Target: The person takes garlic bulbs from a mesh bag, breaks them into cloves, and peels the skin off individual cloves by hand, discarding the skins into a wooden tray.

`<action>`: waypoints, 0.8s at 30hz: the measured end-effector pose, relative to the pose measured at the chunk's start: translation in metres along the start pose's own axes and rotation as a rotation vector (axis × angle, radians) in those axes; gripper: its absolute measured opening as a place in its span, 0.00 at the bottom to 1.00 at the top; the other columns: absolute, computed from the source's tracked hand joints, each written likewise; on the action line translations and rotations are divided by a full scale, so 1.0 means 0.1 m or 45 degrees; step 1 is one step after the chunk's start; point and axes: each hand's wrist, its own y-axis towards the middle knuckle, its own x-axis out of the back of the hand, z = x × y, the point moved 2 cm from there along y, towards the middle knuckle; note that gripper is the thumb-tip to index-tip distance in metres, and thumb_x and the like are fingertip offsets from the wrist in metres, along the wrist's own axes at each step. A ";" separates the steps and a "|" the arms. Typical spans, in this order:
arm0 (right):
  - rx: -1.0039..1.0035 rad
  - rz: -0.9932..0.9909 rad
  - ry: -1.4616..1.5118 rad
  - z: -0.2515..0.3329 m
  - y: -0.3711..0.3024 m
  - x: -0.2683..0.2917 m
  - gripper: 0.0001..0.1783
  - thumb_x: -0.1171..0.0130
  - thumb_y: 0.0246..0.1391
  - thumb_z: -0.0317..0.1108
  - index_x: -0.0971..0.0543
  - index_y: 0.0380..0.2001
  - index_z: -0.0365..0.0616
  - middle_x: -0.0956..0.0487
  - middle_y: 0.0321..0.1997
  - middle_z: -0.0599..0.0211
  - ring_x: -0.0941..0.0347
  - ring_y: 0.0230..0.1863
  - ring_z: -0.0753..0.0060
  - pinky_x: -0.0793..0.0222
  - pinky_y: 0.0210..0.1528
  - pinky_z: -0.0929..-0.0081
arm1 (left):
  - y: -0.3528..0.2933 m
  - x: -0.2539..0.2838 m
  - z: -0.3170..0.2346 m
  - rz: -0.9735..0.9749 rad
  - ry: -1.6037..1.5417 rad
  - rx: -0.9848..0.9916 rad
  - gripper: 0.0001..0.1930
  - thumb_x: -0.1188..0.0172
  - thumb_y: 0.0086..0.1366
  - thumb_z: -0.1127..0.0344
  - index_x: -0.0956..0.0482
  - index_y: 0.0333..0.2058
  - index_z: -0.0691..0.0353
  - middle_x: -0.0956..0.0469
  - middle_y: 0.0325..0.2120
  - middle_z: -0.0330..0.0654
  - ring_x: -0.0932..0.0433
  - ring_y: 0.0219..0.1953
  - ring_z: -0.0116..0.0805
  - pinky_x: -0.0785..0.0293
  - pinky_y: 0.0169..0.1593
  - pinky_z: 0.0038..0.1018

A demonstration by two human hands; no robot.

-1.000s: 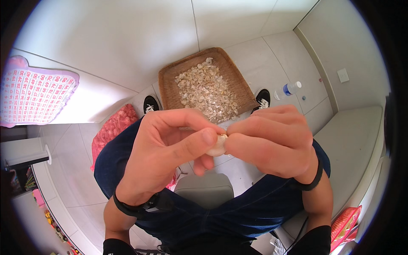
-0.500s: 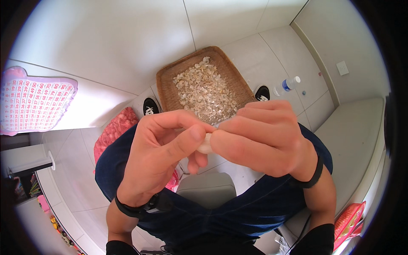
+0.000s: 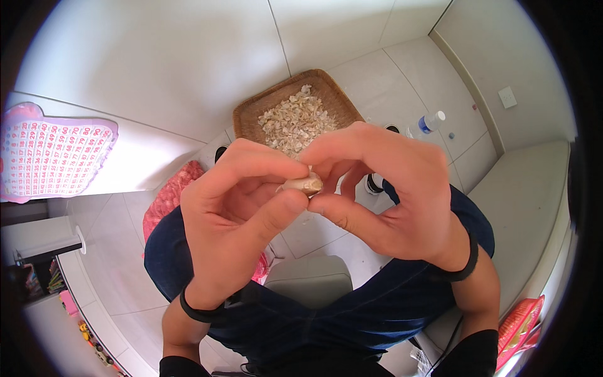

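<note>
A pale garlic clove [image 3: 304,184], with some skin on it, is at the middle of the view, above my lap. My left hand [image 3: 235,195] is closed on it in a pinch, thumb below and index finger above. From the other side my right hand [image 3: 392,182] curves round, its index fingertip and thumb tip at the clove's right end. Beyond both hands a woven basket [image 3: 251,125] on the floor holds a heap of papery garlic skins [image 3: 295,119], its near part hidden by my hands.
A red mesh bag [image 3: 168,191] lies by my left knee. Past the right hand stands a plastic bottle [image 3: 424,124] with a blue label. A grey stool [image 3: 308,279] sits between my legs. A red basket [image 3: 518,327] is at lower right; a number chart [image 3: 59,151] is at left.
My right hand has turned from a closed, knuckles-forward grip to a wider curve with its thumb below. Both hands have shifted slightly upward, and more of the clove shows.
</note>
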 end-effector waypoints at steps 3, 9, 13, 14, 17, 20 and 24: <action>0.004 0.072 -0.041 -0.01 0.00 0.05 0.16 0.32 0.49 0.18 0.20 0.42 0.35 0.18 0.35 0.63 0.21 0.31 0.77 0.24 0.31 0.82 | -0.02 -0.03 -0.01 -0.031 -0.020 -0.019 0.13 0.38 0.62 0.84 0.22 0.46 0.72 0.26 0.45 0.46 0.19 0.46 0.35 0.21 0.52 0.30; -0.082 -0.027 0.112 0.02 0.00 0.06 0.13 0.34 0.50 0.16 0.21 0.40 0.33 0.19 0.35 0.63 0.21 0.31 0.77 0.24 0.34 0.82 | 0.01 -0.01 -0.07 -0.047 0.056 -0.009 0.11 0.39 0.63 0.84 0.23 0.44 0.73 0.26 0.43 0.47 0.18 0.43 0.35 0.18 0.46 0.26; -0.053 0.011 0.056 0.03 0.00 0.07 0.12 0.35 0.50 0.16 0.22 0.39 0.32 0.19 0.35 0.62 0.21 0.30 0.77 0.24 0.34 0.82 | 0.01 -0.04 -0.08 -0.122 0.161 -0.033 0.08 0.39 0.65 0.78 0.23 0.43 0.71 0.25 0.39 0.46 0.20 0.34 0.30 0.21 0.38 0.23; -0.048 0.015 0.052 0.03 0.00 0.07 0.12 0.35 0.50 0.16 0.22 0.39 0.32 0.19 0.35 0.62 0.21 0.30 0.77 0.24 0.34 0.82 | 0.00 -0.01 -0.09 -0.086 0.148 -0.022 0.09 0.40 0.64 0.81 0.23 0.43 0.72 0.25 0.41 0.47 0.19 0.37 0.32 0.19 0.40 0.24; -0.032 0.033 0.039 0.04 0.01 0.07 0.12 0.35 0.50 0.16 0.21 0.38 0.32 0.19 0.34 0.62 0.21 0.29 0.76 0.24 0.33 0.81 | 0.00 0.00 -0.11 -0.040 0.207 -0.020 0.11 0.42 0.61 0.86 0.24 0.42 0.73 0.26 0.42 0.46 0.18 0.39 0.32 0.18 0.42 0.25; -0.031 0.064 0.016 0.05 0.01 0.08 0.12 0.34 0.49 0.17 0.21 0.38 0.33 0.19 0.34 0.61 0.21 0.28 0.75 0.24 0.33 0.81 | 0.00 -0.02 -0.11 -0.048 0.219 -0.041 0.11 0.43 0.57 0.87 0.24 0.39 0.71 0.25 0.39 0.44 0.19 0.38 0.30 0.20 0.42 0.24; -0.035 0.124 -0.010 0.08 0.00 0.07 0.11 0.34 0.48 0.18 0.20 0.37 0.35 0.19 0.33 0.62 0.21 0.27 0.74 0.25 0.32 0.81 | -0.01 -0.01 -0.12 -0.072 0.294 -0.020 0.10 0.43 0.53 0.86 0.24 0.34 0.69 0.23 0.31 0.38 0.21 0.35 0.23 0.23 0.41 0.21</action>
